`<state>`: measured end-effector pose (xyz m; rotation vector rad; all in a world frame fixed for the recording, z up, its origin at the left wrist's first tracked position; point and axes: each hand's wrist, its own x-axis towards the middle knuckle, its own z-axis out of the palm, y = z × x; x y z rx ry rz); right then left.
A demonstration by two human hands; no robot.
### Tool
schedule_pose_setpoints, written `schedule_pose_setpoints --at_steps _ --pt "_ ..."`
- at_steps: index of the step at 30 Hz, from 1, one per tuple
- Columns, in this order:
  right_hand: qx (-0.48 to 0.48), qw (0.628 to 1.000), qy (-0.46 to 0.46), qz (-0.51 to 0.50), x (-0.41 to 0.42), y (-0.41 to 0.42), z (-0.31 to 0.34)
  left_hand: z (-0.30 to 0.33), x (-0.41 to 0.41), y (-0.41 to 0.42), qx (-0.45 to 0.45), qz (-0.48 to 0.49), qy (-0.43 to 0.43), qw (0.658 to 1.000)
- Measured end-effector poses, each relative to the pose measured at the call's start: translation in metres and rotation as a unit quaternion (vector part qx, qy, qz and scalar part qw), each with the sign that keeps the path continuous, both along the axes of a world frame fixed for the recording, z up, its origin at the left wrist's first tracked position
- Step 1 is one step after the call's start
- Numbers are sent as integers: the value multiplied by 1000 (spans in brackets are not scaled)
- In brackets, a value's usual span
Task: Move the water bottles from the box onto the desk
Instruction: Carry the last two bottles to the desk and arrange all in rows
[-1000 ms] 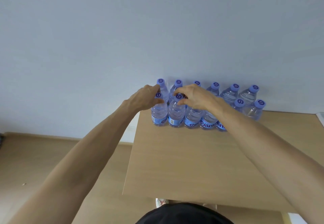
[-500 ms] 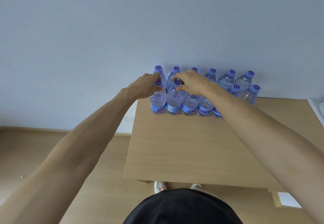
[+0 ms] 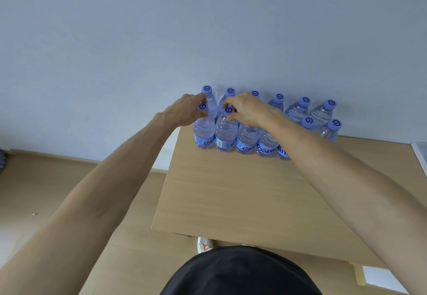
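Clear plastic bottles, purple caps, both upright at the front-left corner of the pack on the desk [image 3: 231, 202].

My left grip [image 3: 184, 113] pinches the neck of the corner bottle [image 3: 203, 130], my right grip [image 3: 247, 112] pinches the next bottle [image 3: 226, 133] just beside it. Long axis is vertical, necks right inside my fingers, so I'd guess releasing means straight up and off.

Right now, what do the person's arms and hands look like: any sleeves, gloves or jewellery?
Both hands, left hand and right hand, are bare, without gloves or visible rings. Both forearms are bare as far as the frame shows; no sleeves, watch or bands in view. A dark garment covers the torso.
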<state>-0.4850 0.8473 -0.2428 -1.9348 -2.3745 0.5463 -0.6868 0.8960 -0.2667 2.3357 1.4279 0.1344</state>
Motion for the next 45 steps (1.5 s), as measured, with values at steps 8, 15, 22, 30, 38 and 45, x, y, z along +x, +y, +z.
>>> schedule_pose_setpoints --at_steps 8,15,22,30,38,45 --pt "19 1000 -20 4 1 4 -6 -3 7 -5 -2 42 -20 999" --pt "38 999 -8 0 5 2 -13 1 9 -2 -4 32 -6 999" --pt "24 1000 6 -15 -1 4 -9 -1 1 -1 12 -8 -8 1000" --pt "25 999 12 -20 -2 -1 -7 -2 -3 2 21 -44 -3 999" --pt "29 999 18 -26 3 -5 -12 0 -2 2 9 -25 23 999" --pt "85 989 88 -82 59 -23 6 19 21 -3 112 -90 -79 986"
